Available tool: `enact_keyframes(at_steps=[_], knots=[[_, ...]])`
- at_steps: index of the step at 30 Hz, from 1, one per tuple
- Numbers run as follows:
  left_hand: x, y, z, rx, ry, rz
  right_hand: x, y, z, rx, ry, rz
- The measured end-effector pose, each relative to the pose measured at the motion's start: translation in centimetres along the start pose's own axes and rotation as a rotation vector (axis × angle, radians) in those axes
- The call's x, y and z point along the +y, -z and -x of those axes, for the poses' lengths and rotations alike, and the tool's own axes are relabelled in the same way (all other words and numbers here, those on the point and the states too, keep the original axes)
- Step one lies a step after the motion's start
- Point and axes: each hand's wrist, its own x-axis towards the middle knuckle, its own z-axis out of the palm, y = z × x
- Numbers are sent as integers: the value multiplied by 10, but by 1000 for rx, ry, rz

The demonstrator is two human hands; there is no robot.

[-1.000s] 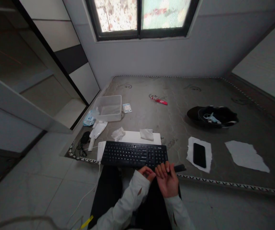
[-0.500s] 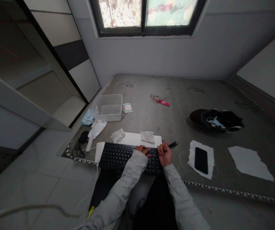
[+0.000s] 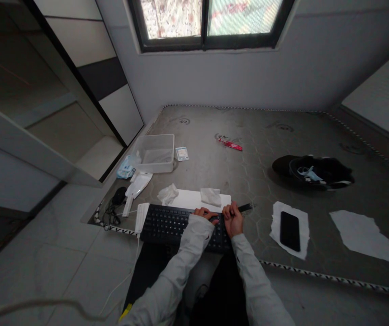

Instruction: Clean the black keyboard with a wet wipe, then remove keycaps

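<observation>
A black keyboard [image 3: 167, 222] lies along the front edge of the grey mat, partly under my hands. My left hand [image 3: 205, 214] rests over the right half of its keys, fingers stretched out and somewhat bent. Just beside it, at the keyboard's right end, my right hand [image 3: 233, 219] is closed around a slim black brush [image 3: 245, 207], whose blurred tip points away to the right. Behind the keyboard lies a white sheet [image 3: 189, 198] with a folded tissue [image 3: 211, 196] and a crumpled tissue [image 3: 168, 194] on it or at its edge.
A clear plastic box [image 3: 155, 154], a small packet [image 3: 182, 154], a mouse [image 3: 119, 195] and a white power strip [image 3: 142, 218] are on the left. On the right are a phone [image 3: 290, 231] on tissue, another tissue [image 3: 364, 235] and a black bag-like item [image 3: 313, 171]. A red item [image 3: 230, 144] lies farther back.
The view has shifted slightly. My left hand has moved a little to the right over the keys, while my right hand keeps hold of the brush at nearly the same spot.
</observation>
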Motion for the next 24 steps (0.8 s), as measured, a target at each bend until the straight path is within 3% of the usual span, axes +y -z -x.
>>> enact_keyframes(at_steps=[5, 15, 24], knots=[[3, -2, 0, 22, 17, 14, 0, 0, 0, -6, -20, 23], [1, 2, -3, -51, 13, -1, 2, 0, 1, 46, -26, 37], [-3, -6, -4, -33, 9, -36, 8, -5, -6, 115, 14, 58]])
